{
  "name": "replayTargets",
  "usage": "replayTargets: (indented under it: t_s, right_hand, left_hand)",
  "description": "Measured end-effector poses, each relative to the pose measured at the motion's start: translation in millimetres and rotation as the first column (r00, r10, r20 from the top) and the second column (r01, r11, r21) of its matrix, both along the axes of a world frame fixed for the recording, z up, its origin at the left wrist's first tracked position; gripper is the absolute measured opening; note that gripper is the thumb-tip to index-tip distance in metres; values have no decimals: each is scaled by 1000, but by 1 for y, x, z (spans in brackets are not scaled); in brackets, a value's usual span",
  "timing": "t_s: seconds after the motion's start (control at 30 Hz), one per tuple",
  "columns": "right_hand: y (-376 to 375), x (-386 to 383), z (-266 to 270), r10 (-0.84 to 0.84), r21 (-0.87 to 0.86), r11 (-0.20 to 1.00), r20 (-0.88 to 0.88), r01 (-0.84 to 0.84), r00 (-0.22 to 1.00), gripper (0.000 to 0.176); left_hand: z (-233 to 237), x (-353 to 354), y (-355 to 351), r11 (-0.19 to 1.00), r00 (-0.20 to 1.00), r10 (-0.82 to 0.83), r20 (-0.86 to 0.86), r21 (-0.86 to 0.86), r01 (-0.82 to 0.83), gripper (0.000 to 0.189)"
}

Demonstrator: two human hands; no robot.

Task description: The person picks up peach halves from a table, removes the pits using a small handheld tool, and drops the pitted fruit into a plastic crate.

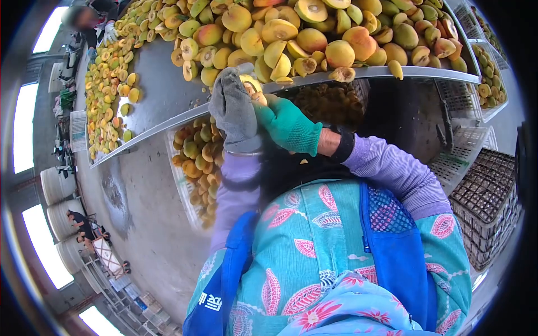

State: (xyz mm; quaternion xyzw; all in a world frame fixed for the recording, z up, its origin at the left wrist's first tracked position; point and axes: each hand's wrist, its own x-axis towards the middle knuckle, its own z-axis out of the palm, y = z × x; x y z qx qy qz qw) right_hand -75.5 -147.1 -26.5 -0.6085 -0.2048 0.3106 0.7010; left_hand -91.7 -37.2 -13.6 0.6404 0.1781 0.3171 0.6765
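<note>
My left hand (pixel 232 106), in a grey glove, is closed around a cut yellow peach (pixel 252 85) just above the metal table's front edge. Against that same fruit presses my right hand (pixel 291 126), in a green knitted glove, its fingers curled and thumb toward the cut face. Whatever the right hand grips is hidden by the glove and the fruit. Beyond both hands, a large heap of whole and halved peaches (pixel 277 31) covers the metal table (pixel 162 61).
Below the table edge, a crate of peaches (pixel 199 162) stands left of my arms. Dark scraps (pixel 330 103) lie in a container under the table. Stacked plastic crates (pixel 485 196) are at the right. Another person's gloved hand (pixel 110 33) is at the far left of the table.
</note>
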Motion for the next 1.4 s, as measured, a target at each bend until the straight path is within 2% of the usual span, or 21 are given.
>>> replayTargets:
  t_s: [0.17, 0.27, 0.33, 0.4, 0.47, 0.6, 0.67, 0.7, 0.73, 0.77, 0.8, 0.83, 0.9, 0.97, 1.03, 1.07, 1.1, 1.17, 1.27, 1.33, 1.4]
  right_hand:
    - [-12, 8, 14, 161, -76, 979, -286, -190, 945, 43]
    - [-17, 11, 20, 148, -35, 986, -283, -165, 948, 39]
    - [-8, 4, 18, 51, 13, 999, -215, -49, 975, 38]
    - [-14, 2, 33, 244, 243, 964, -652, -108, 717, 34]
    - [-14, 7, 27, 536, 570, 822, -782, 16, 318, 33]
    - [-20, 7, 21, 567, 580, 810, -731, -92, 379, 33]
    - [-17, 5, 17, 703, 719, 692, -655, -55, 276, 34]
    - [-14, 3, 17, 782, 793, 608, -590, -37, 202, 36]
    - [-12, 2, 16, 846, 853, 522, -517, -4, 130, 37]
    - [-12, 1, 16, 828, 835, 550, -538, -37, 158, 38]
    - [-14, 0, 17, 806, 811, 581, -561, -68, 190, 38]
    - [-17, 4, 17, 782, 786, 609, -576, -101, 237, 39]
    - [-25, 19, 12, 670, 671, 732, -679, -119, 300, 37]
    - [-28, 23, 19, 462, 461, 881, -791, -105, 401, 34]
    - [-24, 28, 27, 253, 246, 966, -811, -84, 528, 32]
    - [-22, 36, 26, 223, 228, 972, -834, -54, 504, 32]
    - [-24, 37, 23, 192, 194, 980, -866, -43, 462, 31]
    - [-19, 40, 20, 189, 181, 982, -878, -61, 440, 30]
    - [-13, 30, 19, 200, 189, 979, -863, -69, 465, 31]
    - [-12, 27, 20, 141, 135, 990, -869, -48, 474, 36]
    - [-17, 31, 17, 138, 123, 990, -847, -64, 513, 38]
  left_hand:
    - [22, -1, 8, 891, 967, -104, -233, 411, 195, 38]
    - [25, 8, 22, 925, 893, -376, -248, -46, 377, 41]
    - [25, 13, 16, 955, 904, -296, -309, -105, 277, 41]
    - [16, 16, 16, 959, 862, -251, -440, -232, 161, 42]
    - [21, 16, 7, 896, 867, -391, -311, -342, 281, 47]
    - [11, 17, 11, 820, 834, -529, -157, -348, 455, 48]
    - [12, 11, 7, 753, 853, -520, 51, -445, 485, 47]
    - [16, 4, -1, 723, 952, -306, -27, -657, 214, 48]
    - [-30, -1, 19, 584, 913, -328, 243, -708, 398, 43]
    - [-26, -14, 20, 835, 990, -109, 90, -532, 140, 41]
    - [-21, -36, 24, 999, 998, -6, -56, -46, 4, 39]
    - [-15, -58, 28, 876, 948, 276, -156, 446, -182, 37]
    - [-37, -126, 81, 458, 716, 647, -262, 885, -90, 35]
    - [-133, -209, 138, 532, 391, 788, -475, 845, -46, 29]
    - [-174, -272, 182, 514, 184, 606, -774, 558, 652, 29]
    - [-134, -245, 186, 468, 41, 672, -740, 467, 751, 28]
    - [-93, -213, 168, 525, 385, 771, -508, 848, 69, 23]
    - [-28, -136, 182, 363, 706, 692, -150, 918, -160, 20]
    - [8, -27, 218, 580, 842, 411, -350, 813, 54, 27]
    - [-36, 39, 253, 177, 857, 410, -310, 950, 259, 33]
    - [-9, 60, 235, 240, 681, 417, -602, 795, 556, 36]
